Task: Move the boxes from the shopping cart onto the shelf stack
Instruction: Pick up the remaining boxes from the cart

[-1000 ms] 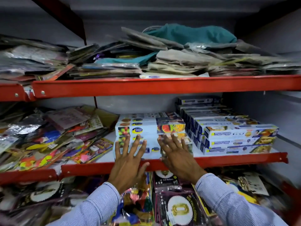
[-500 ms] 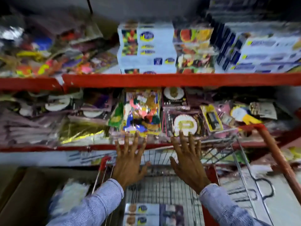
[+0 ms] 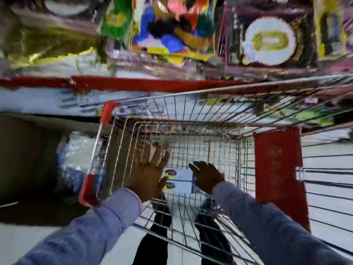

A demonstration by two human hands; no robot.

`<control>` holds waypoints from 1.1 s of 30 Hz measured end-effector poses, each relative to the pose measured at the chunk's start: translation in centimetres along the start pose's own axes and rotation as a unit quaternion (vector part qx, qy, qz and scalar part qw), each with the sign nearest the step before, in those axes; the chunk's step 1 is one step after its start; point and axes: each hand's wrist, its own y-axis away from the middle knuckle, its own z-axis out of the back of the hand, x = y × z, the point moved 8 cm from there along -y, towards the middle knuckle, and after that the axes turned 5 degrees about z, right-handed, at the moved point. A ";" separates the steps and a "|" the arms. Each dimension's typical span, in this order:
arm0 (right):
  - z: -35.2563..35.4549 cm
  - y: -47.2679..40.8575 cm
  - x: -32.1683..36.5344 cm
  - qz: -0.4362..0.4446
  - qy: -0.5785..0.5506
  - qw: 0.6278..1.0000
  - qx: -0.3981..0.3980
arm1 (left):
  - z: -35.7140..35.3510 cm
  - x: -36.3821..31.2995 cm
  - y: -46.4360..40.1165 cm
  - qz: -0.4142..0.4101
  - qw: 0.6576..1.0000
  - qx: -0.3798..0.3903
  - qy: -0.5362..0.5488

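A: Status of the cart at this frame?

B: Both hands were down inside the shopping cart (image 3: 200,104). Between them lay white boxes (image 3: 179,180), two labels visible, one box just nearer than the other. The left hand (image 3: 148,175) was spread wide, fingers splayed, over the left end of the boxes. The right hand (image 3: 207,175) was curled at their right end. Actual contact could not be confirmed (heavy motion blur), so neither was logged as gripping.

A: Progress?

B: Judged partial. At least these boxes remained unmoved. The rest of the basket floor beyond the hands looked bare wire. The stack on the shelf was out of view, so the count already placed could not be stated.

A: Clearance?

B: Wire walls stood close on the left of the left hand and to the right of the right hand; the far wall was well beyond the fingertips. Room was open straight up. The red shelf edge (image 3: 133,84) and hanging packets (image 3: 172,27) overhung the cart's far rim, so a lift would probably need to come up nearer the body before going forward.
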 end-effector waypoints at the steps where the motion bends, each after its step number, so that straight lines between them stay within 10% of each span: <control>1: -0.6 -0.8 0.1 -0.003 0.002 1.000 0.011 | -0.6 0.2 -0.1 -0.009 1.000 0.003 -0.010; 13: 2.6 -2.6 -0.5 0.057 0.087 0.994 -0.032 | -5.0 -3.8 -1.1 -0.179 0.976 0.103 -0.064; 24: 10.3 3.9 -3.4 0.046 0.006 0.982 -0.183 | -11.2 -6.5 -3.6 -0.089 0.959 0.264 -0.060; 33: 24.1 13.6 0.0 0.084 0.025 0.951 -0.295 | 4.5 -5.0 -1.2 -0.041 0.981 0.181 0.062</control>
